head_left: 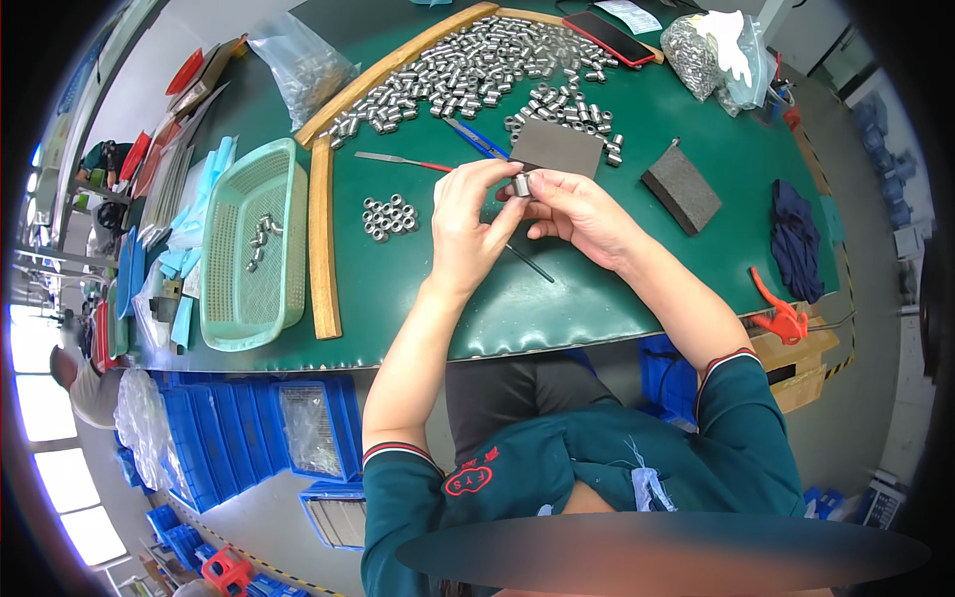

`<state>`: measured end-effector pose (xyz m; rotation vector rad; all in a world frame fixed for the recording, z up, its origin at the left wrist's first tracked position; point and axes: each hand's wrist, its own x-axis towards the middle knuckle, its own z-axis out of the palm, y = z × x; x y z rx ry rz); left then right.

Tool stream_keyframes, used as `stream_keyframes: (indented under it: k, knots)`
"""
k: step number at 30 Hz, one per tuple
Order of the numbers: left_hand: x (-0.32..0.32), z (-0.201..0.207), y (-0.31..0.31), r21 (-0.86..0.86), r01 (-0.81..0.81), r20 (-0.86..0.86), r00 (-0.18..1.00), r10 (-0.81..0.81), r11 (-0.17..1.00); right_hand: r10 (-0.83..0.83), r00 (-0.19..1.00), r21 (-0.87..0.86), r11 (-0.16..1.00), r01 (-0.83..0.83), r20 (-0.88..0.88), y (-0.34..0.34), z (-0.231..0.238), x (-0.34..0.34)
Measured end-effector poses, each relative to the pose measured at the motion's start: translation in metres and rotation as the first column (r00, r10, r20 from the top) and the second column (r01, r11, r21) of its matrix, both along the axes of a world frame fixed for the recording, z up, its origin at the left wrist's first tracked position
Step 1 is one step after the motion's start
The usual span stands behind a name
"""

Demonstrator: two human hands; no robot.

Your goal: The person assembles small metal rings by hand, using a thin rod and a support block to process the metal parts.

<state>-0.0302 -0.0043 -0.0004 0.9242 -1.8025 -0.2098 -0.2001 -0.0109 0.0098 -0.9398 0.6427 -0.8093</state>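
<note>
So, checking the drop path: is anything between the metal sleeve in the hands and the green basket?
Yes. The upright wooden strip stands between the sleeve and basket; a small cluster of sleeves lies before it.

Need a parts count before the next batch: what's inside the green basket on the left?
The green basket holds only a few small metal sleeves lying loose near its middle. The rest of its mesh floor shows bare. Nothing covers it; what lies beneath the basket is hidden.
</note>
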Motion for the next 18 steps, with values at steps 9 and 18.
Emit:
stream_keyframes:
  k: [9, 18]
  knots:
    - [0.0003, -0.0004, 0.0003, 0.001, 0.007, -0.005, 1.0, -0.007, 1.0, -0.012, 1.0, 0.039, 0.999, 0.011, 0.007, 0.0002, -0.0052, 0.0029]
    - [0.0006, 0.0003, 0.0002, -0.003, 0.007, -0.011, 1.0, -0.007, 1.0, 0.027, 0.997, 0.059, 0.998, -0.031, 0.072, 0.0, -0.0036, 0.0016]
